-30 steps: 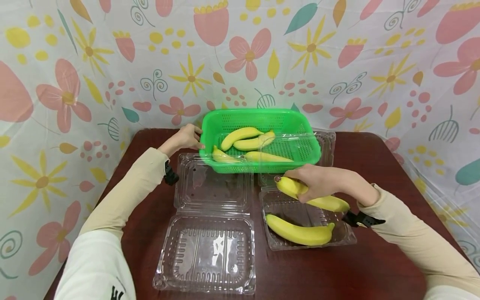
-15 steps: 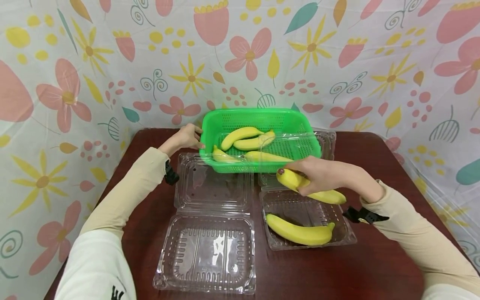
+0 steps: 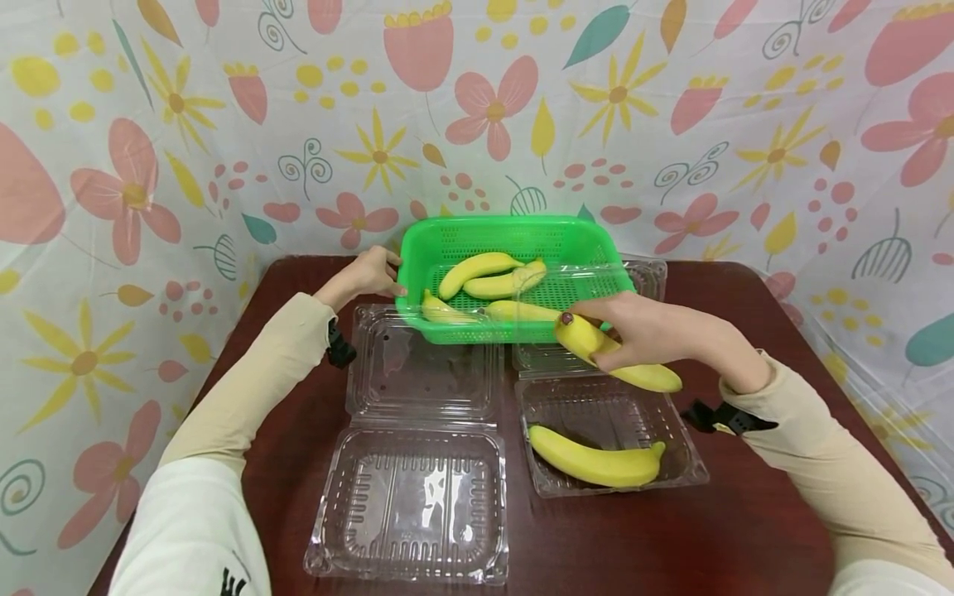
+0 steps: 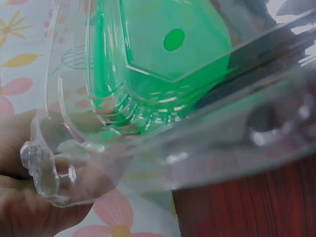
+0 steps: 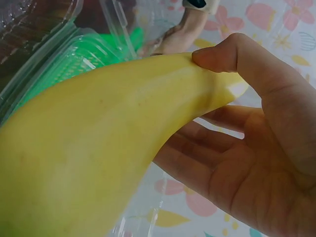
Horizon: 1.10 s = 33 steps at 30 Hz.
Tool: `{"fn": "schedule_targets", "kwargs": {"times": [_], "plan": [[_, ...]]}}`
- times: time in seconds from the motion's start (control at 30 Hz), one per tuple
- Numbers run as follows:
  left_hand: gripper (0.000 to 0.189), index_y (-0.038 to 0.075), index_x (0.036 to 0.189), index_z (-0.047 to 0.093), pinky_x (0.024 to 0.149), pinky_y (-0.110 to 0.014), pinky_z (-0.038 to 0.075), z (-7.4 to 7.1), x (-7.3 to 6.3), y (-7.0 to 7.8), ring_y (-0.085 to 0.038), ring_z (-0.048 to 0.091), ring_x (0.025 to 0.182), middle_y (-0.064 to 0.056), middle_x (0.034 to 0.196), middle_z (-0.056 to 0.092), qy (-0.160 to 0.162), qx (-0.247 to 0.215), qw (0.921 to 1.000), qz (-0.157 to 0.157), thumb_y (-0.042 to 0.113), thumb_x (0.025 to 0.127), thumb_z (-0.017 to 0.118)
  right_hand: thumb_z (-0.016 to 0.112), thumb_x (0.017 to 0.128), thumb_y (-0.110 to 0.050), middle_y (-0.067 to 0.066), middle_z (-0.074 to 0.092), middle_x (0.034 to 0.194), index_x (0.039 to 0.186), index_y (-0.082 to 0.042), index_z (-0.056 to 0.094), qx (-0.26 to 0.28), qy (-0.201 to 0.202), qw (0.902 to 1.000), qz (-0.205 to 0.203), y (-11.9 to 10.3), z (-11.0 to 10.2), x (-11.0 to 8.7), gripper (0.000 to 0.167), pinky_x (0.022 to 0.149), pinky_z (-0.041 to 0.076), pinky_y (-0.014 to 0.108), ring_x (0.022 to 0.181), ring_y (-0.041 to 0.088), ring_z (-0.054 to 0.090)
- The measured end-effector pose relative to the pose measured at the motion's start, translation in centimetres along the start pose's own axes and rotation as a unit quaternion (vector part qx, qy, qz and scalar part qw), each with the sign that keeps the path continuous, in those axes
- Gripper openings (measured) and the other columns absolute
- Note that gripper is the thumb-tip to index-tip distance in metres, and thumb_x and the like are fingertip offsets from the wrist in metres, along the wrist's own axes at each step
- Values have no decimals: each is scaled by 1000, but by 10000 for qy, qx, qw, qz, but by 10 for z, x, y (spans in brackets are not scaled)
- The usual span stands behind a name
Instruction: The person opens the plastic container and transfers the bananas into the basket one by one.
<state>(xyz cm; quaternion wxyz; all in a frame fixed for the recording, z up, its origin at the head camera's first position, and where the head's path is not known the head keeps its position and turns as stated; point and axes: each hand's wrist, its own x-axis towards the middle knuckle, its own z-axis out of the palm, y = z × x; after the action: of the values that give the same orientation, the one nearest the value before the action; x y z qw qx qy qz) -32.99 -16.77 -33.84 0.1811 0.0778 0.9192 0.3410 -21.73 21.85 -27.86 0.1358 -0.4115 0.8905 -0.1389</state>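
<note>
My right hand [image 3: 647, 329] grips a yellow banana [image 3: 647, 377], held tilted above the back of the right clear container [image 3: 596, 406]. In the right wrist view, the thumb presses on top of the banana [image 5: 113, 118] with the fingers curled underneath. Another banana [image 3: 596, 459] lies along the front of that container. At the back, my left hand [image 3: 370, 271] holds the left rim of a green basket [image 3: 514, 223]. Several bananas [image 3: 480, 271] rest inside the basket. The left wrist view shows the left hand [image 4: 29, 207] partly behind a clear lid [image 4: 168, 158].
A second clear container [image 3: 410, 497] sits open at the front left, its lid [image 3: 425, 364] folded back against the basket's front. The right container's raised lid [image 3: 648, 285] overlaps the basket's right end. A dark red table [image 3: 745, 331] meets a flowered cloth [image 3: 715, 149] behind.
My right hand has raised the banana up and back, away from the one lying in the right container and nearer the basket. The left hand stays on the basket rim.
</note>
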Motion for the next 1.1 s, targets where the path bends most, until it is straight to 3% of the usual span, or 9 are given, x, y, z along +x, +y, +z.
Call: {"fn": "schedule_targets", "kwargs": {"times": [0.13, 0.4, 0.77, 0.97, 1.1], "plan": [[69, -6, 146, 35, 88, -38, 57, 0, 0, 0, -37, 64, 109, -32, 134, 51, 19, 61, 10000, 29, 4, 87, 70, 64, 77, -7, -5, 57, 94, 125, -12, 55, 33, 57, 10000, 37, 0, -3, 1, 49, 61, 46, 21, 64, 6, 50], [69, -6, 146, 35, 89, -39, 56, 0, 2, -1, -38, 62, 111, -33, 134, 51, 48, -78, 9999, 54, 3, 88, 69, 65, 78, -9, -8, 60, 100, 121, -13, 56, -44, 260, 9996, -127, -1, -7, 5, 45, 78, 55, 24, 81, 4, 59], [68, -6, 146, 35, 89, -38, 56, 1, 0, 0, -39, 59, 116, -33, 135, 50, -6, -55, 10000, 56, 3, 88, 69, 67, 80, -8, -5, 59, 91, 122, -7, 56, -204, 628, 9973, -314, 0, -14, 8, 43, 70, 54, 26, 77, 7, 59], [68, -6, 146, 35, 88, -36, 56, 2, 1, -1, -38, 61, 114, -33, 134, 51, 11, -119, 9999, 33, 3, 88, 69, 69, 81, -9, 7, 65, 112, 131, -3, 52, -344, 1034, 9932, -408, 0, -15, 8, 53, 72, 57, 30, 87, 14, 68], [68, -6, 146, 35, 88, -36, 57, 1, 1, -2, -38, 62, 113, -33, 134, 52, 32, -97, 9999, 36, 3, 88, 69, 70, 81, -10, 10, 67, 111, 132, -3, 52, -445, 1398, 9880, -478, 0, -17, 9, 55, 66, 55, 29, 86, 17, 70]]}}
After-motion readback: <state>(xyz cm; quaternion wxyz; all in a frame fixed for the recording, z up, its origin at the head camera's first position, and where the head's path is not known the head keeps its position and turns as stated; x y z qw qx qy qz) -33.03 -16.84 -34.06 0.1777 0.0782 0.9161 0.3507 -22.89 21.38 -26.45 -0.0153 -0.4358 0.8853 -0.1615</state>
